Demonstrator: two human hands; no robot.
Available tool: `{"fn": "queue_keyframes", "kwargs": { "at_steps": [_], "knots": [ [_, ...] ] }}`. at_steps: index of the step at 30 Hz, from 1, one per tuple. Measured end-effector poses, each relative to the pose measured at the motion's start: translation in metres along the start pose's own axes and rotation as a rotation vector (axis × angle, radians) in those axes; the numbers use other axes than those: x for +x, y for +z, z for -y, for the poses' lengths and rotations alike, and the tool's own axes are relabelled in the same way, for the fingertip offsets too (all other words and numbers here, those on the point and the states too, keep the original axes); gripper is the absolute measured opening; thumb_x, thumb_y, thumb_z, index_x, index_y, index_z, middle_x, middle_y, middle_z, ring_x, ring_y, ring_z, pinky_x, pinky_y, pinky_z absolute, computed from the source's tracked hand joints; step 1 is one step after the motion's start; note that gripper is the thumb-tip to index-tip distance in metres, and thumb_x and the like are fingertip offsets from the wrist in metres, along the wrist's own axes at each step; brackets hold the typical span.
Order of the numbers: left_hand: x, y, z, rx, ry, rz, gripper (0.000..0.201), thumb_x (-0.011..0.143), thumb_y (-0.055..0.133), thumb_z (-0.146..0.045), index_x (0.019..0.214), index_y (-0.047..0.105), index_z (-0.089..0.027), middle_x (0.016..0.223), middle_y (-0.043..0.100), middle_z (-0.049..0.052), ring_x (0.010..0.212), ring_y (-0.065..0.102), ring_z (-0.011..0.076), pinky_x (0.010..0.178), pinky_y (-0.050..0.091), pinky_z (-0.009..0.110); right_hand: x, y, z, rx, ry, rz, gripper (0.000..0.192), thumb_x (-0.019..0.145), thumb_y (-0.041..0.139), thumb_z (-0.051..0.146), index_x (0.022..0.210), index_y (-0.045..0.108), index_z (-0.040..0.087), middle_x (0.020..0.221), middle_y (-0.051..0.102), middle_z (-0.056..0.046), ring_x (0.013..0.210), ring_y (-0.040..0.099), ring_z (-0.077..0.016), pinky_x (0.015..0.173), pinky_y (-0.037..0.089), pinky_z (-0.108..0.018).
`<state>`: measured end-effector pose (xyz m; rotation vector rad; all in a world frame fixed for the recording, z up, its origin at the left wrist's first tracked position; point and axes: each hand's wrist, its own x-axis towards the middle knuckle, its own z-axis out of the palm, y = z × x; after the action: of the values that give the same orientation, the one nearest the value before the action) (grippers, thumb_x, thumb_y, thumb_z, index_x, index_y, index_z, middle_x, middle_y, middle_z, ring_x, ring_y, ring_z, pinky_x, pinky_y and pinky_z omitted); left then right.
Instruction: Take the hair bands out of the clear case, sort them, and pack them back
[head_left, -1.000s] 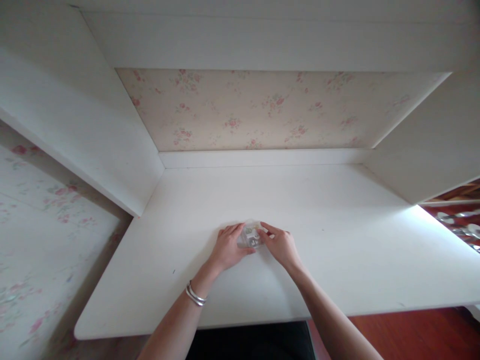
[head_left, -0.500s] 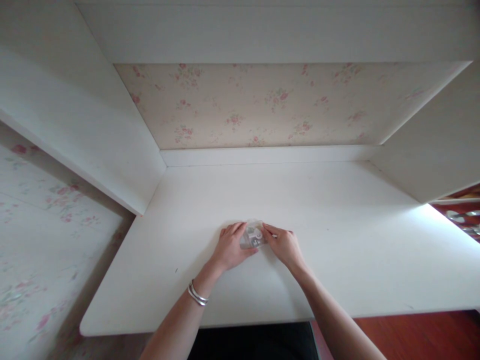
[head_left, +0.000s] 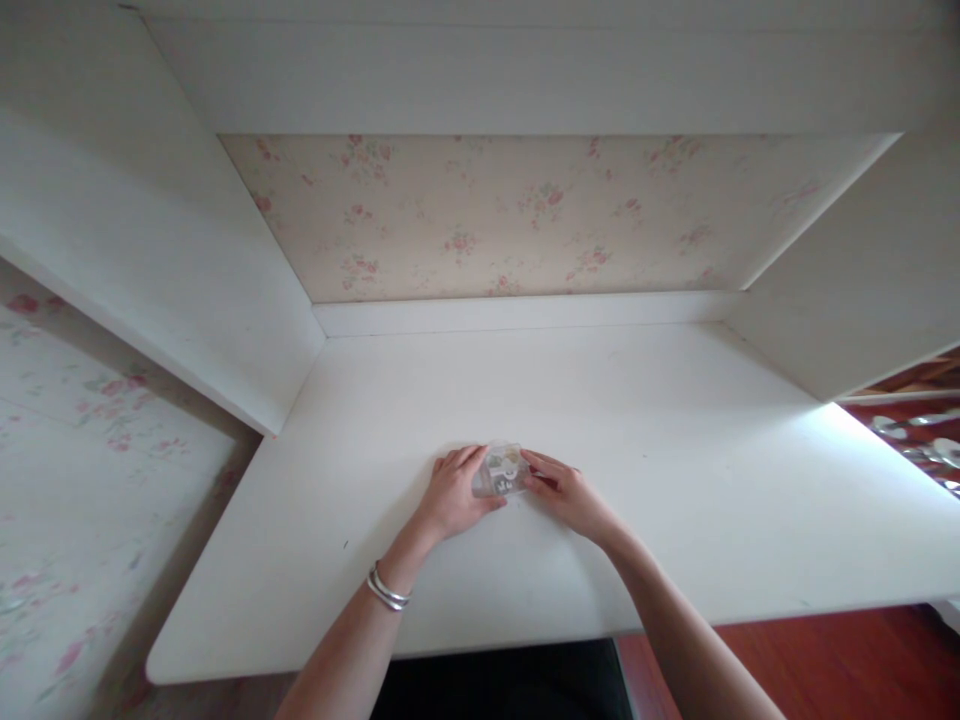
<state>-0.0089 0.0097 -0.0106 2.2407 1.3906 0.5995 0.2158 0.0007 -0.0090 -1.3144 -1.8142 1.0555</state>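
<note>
A small clear plastic box sits on the white desk in front of me, with pale and grey bits showing inside it that are too small to name. My left hand grips its left side, fingers along the far edge and thumb at the near edge. On the opposite side, my right hand is closed, its fingertips at the box's right edge. A silver bangle circles my left wrist.
The white desk has a raised back edge and upright white panels at left and right. Floral wallpaper covers the wall behind. Shiny objects lie beyond the desk at far right, above a reddish floor.
My right fingers have shifted slightly along the box's right edge, baring more of the box. The view has moved a little; my left hand keeps its hold.
</note>
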Motion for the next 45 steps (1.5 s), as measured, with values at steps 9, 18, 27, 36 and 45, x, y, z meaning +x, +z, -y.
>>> {"fn": "queue_keyframes", "kwargs": {
  "at_steps": [9, 18, 27, 36, 45],
  "knots": [
    [0.0, 0.003, 0.002, 0.028, -0.011, 0.019, 0.08, 0.066, 0.066, -0.059, 0.133, 0.041, -0.024, 0.134, 0.047, 0.009, 0.122, 0.042, 0.0292, 0.1, 0.034, 0.045, 0.016, -0.002, 0.0, -0.097, 0.033, 0.027, 0.046, 0.083, 0.054, 0.036, 0.127, 0.051, 0.024, 0.108, 0.06, -0.007, 0.085, 0.062, -0.015, 0.077, 0.053, -0.031],
    [0.0, 0.004, 0.0, 0.052, -0.026, 0.0, 0.082, 0.062, 0.072, -0.052, 0.133, 0.039, -0.025, 0.133, 0.049, 0.007, 0.12, 0.044, 0.0285, 0.099, 0.033, 0.045, 0.017, 0.001, 0.011, -0.242, 0.044, 0.035, 0.045, 0.085, 0.051, 0.04, 0.126, 0.053, 0.024, 0.108, 0.058, -0.006, 0.082, 0.061, -0.0151, 0.08, 0.049, -0.031],
    [-0.003, -0.001, -0.006, -0.052, -0.029, -0.016, 0.091, 0.054, 0.077, -0.05, 0.133, 0.038, -0.027, 0.125, 0.056, 0.006, 0.109, 0.053, 0.0254, 0.093, 0.038, 0.04, 0.002, 0.032, 0.043, -0.501, 0.129, -0.091, 0.074, 0.069, 0.065, 0.05, 0.135, 0.039, 0.027, 0.125, 0.048, -0.01, 0.107, 0.054, -0.0264, 0.091, 0.042, -0.038],
    [-0.003, -0.004, -0.003, -0.173, -0.068, -0.02, 0.073, 0.067, 0.07, -0.051, 0.129, 0.04, -0.027, 0.122, 0.056, 0.006, 0.092, 0.06, 0.0198, 0.09, 0.041, 0.039, 0.02, -0.065, 0.003, -0.563, 0.313, -0.285, 0.058, 0.075, 0.055, 0.048, 0.127, 0.046, 0.026, 0.115, 0.058, -0.008, 0.091, 0.061, -0.0209, 0.078, 0.046, -0.032],
    [-0.002, -0.01, -0.008, -0.137, -0.024, -0.02, 0.038, 0.076, 0.063, -0.04, 0.112, 0.057, -0.028, 0.112, 0.061, 0.001, 0.093, 0.06, 0.0184, 0.088, 0.042, 0.036, 0.029, -0.191, -0.086, -0.842, 0.557, -0.351, 0.063, 0.072, 0.055, 0.047, 0.127, 0.048, 0.016, 0.112, 0.058, -0.017, 0.094, 0.06, -0.0276, 0.074, 0.045, -0.034]
  ]
}}
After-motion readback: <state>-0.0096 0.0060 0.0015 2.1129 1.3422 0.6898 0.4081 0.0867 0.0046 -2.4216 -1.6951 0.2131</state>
